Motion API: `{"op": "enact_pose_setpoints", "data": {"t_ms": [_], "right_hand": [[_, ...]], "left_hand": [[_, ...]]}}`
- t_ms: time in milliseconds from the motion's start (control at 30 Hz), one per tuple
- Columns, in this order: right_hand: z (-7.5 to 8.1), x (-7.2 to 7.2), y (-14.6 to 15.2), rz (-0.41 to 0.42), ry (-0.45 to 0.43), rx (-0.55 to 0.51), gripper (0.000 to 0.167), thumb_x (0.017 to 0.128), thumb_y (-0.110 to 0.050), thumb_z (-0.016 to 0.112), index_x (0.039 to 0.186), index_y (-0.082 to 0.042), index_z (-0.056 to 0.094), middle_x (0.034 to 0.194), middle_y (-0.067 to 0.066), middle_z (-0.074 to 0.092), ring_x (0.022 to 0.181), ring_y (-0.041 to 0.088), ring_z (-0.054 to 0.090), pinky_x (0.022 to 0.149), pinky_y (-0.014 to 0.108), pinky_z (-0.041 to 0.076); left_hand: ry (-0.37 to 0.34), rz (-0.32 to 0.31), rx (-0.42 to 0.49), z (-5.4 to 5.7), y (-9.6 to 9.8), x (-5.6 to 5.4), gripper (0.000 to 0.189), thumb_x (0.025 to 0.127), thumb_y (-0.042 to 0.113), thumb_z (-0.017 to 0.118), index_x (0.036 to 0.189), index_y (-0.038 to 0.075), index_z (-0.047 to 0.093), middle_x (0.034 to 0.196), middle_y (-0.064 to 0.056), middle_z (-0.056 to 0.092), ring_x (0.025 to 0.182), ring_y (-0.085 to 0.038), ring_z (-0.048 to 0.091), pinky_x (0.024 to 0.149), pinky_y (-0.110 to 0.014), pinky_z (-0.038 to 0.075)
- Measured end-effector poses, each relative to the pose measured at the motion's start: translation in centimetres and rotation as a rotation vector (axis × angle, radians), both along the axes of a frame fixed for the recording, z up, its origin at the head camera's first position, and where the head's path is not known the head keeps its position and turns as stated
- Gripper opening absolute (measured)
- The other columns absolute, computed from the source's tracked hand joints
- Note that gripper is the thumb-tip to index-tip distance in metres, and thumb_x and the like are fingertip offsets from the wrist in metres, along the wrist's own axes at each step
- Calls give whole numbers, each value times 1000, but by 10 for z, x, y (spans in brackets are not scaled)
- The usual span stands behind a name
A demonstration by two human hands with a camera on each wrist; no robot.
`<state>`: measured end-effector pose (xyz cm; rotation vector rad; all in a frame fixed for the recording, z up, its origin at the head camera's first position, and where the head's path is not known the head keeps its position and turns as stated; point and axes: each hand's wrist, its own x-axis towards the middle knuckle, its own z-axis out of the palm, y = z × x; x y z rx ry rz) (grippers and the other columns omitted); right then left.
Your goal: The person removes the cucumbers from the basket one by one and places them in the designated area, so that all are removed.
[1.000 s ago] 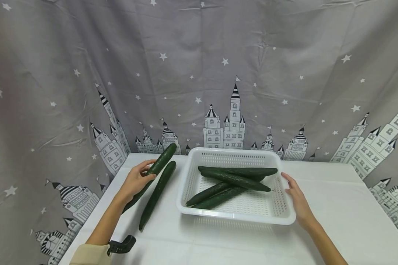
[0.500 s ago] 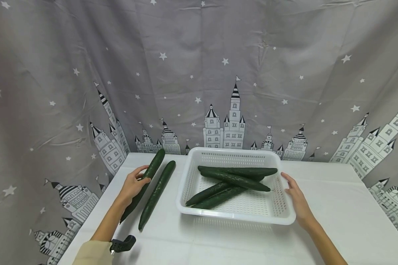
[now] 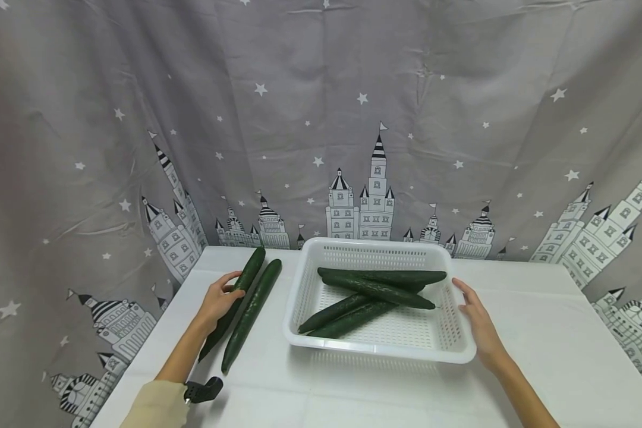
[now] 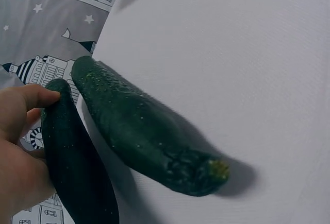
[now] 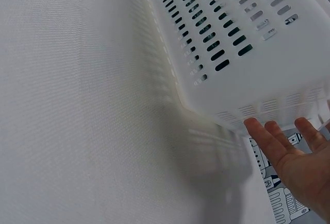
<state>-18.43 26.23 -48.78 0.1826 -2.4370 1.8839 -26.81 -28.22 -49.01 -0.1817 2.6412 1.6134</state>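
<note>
At the left of a white table (image 3: 406, 395), a person's left hand (image 3: 217, 304) grips a slanted green cucumber (image 3: 249, 273) between thumb and curled fingers, just beside a second cucumber (image 3: 252, 315). To the right, a white basket (image 3: 380, 349) holds four overlapping cucumbers (image 3: 377, 291). The right hand (image 3: 482, 330), fingers spread and nearly straight, touches the basket's right end.

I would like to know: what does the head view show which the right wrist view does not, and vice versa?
Only head: the left hand gripping one cucumber, a second cucumber beside it, and a clear look at the crossed cucumbers inside the basket.

Only right wrist: a close look at the basket's slotted outside wall, dark green visible through some slots.

Both: the basket, the right hand at its end, the white tabletop and the printed curtain.
</note>
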Motion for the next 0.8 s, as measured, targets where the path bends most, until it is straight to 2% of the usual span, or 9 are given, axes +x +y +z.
{"op": "enact_pose_setpoints", "data": {"t_ms": [133, 200, 367, 500, 700, 800], "right_hand": [[0, 0, 0, 5, 4, -15, 56, 104, -13, 20, 159, -4, 15, 162, 25, 10, 143, 51, 19, 94, 24, 41], [-1, 0, 0, 6, 5, -23, 56, 104, -13, 20, 159, -4, 15, 162, 25, 10, 142, 52, 20, 87, 15, 41], [-2, 0, 1, 10, 8, -27, 56, 103, -12, 20, 159, -4, 15, 162, 26, 10, 142, 53, 21, 86, 16, 42], [-2, -1, 1, 11, 1, -32, 56, 103, -12, 20, 159, -5, 15, 162, 25, 10, 142, 51, 22, 87, 16, 42], [-1, -2, 2, 7, -6, -12, 57, 103, -12, 19, 159, -5, 14, 162, 25, 10, 143, 51, 21, 92, 23, 41], [-2, -2, 2, 8, -1, -16, 57, 103, -12, 19, 159, -5, 15, 162, 25, 11, 142, 52, 21, 90, 20, 42]], "left_hand": [[-1, 2, 6, -5, 1, -3, 57, 96, 8, 60, 150, 4, 42, 125, -29, 55, 94, -29, 61, 73, -34, 51], [-3, 4, 10, -7, 1, -4, 57, 96, 8, 60, 149, 4, 42, 124, -29, 55, 93, -29, 61, 72, -34, 51], [-24, 2, 10, -9, 1, -3, 57, 97, 9, 60, 150, 3, 41, 125, -30, 56, 96, -31, 61, 73, -35, 50], [-22, -8, 13, -9, 2, -2, 55, 97, 8, 60, 148, 2, 42, 120, -29, 58, 92, -30, 61, 72, -36, 51], [-36, -22, 11, -11, 4, -3, 55, 96, 7, 60, 148, 2, 42, 115, -26, 60, 88, -26, 61, 69, -35, 51], [-42, -24, 2, -11, 4, -3, 55, 96, 7, 59, 148, 3, 42, 116, -26, 59, 88, -26, 61, 68, -35, 51]]}}
